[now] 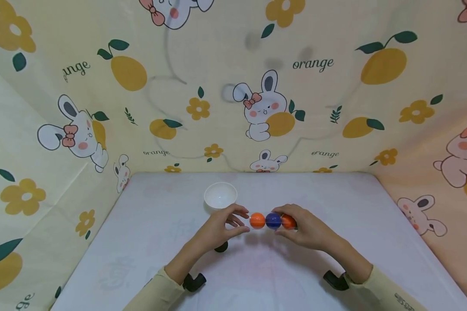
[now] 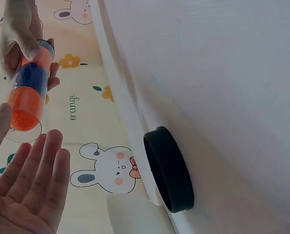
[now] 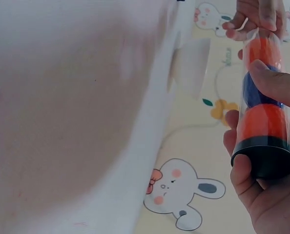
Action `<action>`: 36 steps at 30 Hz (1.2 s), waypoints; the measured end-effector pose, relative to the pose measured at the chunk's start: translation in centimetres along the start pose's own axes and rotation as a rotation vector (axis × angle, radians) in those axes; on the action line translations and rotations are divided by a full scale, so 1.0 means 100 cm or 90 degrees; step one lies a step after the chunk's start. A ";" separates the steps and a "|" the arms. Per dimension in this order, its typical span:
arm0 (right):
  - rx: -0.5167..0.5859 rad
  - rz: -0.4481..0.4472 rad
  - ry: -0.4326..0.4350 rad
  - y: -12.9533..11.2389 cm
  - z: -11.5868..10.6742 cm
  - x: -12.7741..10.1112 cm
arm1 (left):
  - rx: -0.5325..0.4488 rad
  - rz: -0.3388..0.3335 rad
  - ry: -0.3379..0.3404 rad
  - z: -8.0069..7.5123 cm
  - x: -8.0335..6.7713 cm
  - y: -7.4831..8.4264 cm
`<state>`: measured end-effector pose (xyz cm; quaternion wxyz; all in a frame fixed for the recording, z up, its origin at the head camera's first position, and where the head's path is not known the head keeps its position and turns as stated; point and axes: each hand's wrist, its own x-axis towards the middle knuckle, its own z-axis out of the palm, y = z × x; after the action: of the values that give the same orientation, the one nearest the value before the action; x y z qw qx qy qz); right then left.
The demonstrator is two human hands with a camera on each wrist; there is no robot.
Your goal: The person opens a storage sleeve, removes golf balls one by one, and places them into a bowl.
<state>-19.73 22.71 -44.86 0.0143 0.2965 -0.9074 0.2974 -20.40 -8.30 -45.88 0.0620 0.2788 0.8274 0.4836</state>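
Fingers (image 1: 286,214) of the right hand (image 1: 307,229) curl round a clear tube (image 1: 272,220) of orange and blue balls, held above the worktop (image 1: 334,203); left hand (image 1: 218,226) lies open at its left end. Lid (image 1: 221,247) lies near, bowl (image 1: 220,195) farther.

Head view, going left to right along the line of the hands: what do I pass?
Left hand → orange ball → blue ball → second orange ball → right hand. The balls sit in a clear tube; the bowl and black cap lie off this line.
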 end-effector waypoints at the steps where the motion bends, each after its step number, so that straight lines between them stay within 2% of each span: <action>1: -0.001 -0.002 0.002 -0.001 -0.001 0.000 | 0.000 0.002 0.001 0.000 0.000 0.000; 13: -0.031 -0.020 0.004 -0.004 -0.004 0.004 | 0.015 0.019 0.009 -0.001 0.002 -0.002; 27: -0.056 -0.020 0.010 -0.010 -0.008 0.006 | 0.005 0.002 0.010 -0.001 0.003 -0.002; 36: -0.062 -0.055 0.038 -0.008 -0.009 0.004 | 0.006 -0.002 0.014 0.000 0.005 0.001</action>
<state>-19.73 22.48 -43.58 0.0686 0.3258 -0.9062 0.2608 -20.78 -8.02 -45.75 0.0526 0.2729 0.8305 0.4827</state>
